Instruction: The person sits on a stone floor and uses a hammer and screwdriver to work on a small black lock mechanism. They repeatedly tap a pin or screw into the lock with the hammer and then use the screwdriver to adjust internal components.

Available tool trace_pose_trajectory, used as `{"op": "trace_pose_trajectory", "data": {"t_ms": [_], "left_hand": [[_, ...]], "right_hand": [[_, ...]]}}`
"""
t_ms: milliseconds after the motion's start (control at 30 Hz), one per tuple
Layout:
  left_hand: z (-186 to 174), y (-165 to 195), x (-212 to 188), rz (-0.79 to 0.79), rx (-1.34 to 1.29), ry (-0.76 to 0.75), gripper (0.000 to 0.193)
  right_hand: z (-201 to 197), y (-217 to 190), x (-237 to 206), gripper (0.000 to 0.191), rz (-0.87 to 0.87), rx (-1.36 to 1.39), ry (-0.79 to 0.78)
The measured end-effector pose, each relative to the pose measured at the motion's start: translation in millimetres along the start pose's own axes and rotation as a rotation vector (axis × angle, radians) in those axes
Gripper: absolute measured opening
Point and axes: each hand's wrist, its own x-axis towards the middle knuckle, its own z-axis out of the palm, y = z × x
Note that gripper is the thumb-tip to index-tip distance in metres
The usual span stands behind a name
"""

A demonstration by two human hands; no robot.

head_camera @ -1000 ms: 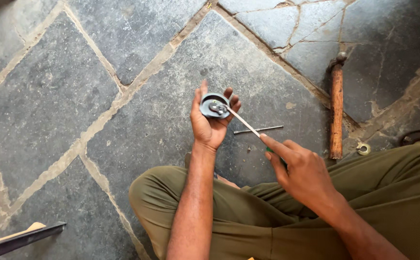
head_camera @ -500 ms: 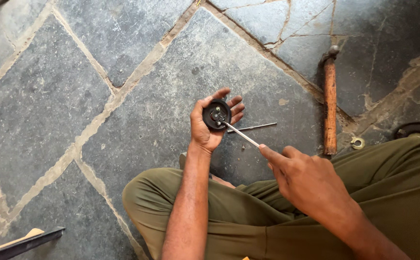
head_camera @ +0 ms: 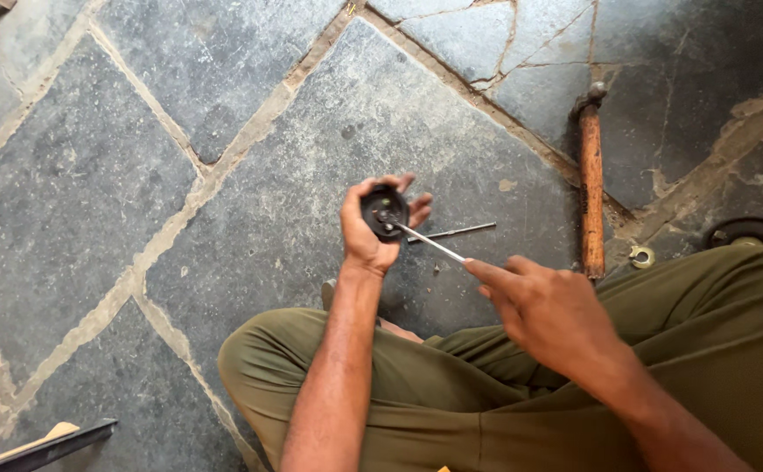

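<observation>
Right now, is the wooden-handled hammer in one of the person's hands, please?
No, the hammer lies on the stone floor, apart from both hands.

Workshop floor: stone slabs (head_camera: 93, 175), hammer (head_camera: 591, 188), loose metal parts.

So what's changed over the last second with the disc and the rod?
The left hand has tilted the round black disc, so its dark face now shows more than a second ago. The right hand keeps its grip on the thin rod, tip still at the disc. The loose rod and hammer lie as before.
</observation>
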Motion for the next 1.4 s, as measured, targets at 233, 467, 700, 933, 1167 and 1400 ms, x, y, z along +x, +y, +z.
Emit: {"op": "trace_pose_trajectory", "data": {"t_ms": [233, 467, 700, 933, 1167, 1400], "left_hand": [[12, -3, -12, -0.054, -0.075, -0.006, 0.055], [40, 16, -31, 0.079, -0.247, -0.122, 0.049], [31, 15, -27, 0.124, -0.273, -0.307, 0.061], [39, 10, -35, 0.111, 0.035, -0.183, 0.056], [49, 12, -34, 0.126, 0.122, -0.205, 0.068], [40, 11, -35, -0.042, 0.179, -0.322, 0.072]], "right_hand": [[16, -10, 16, 0.045, -0.273, 0.35, 0.478], [28, 4, 13, 0.038, -0.106, 0.464, 0.465], [43, 8, 16, 0.037, -0.145, 0.457, 0.463], [63, 21, 31, 0.037, 0.181, 0.965, 0.306], [64, 26, 34, 0.036, 0.246, 1.018, 0.28], [66, 16, 25, 0.03, 0.015, 0.681, 0.407]]}}
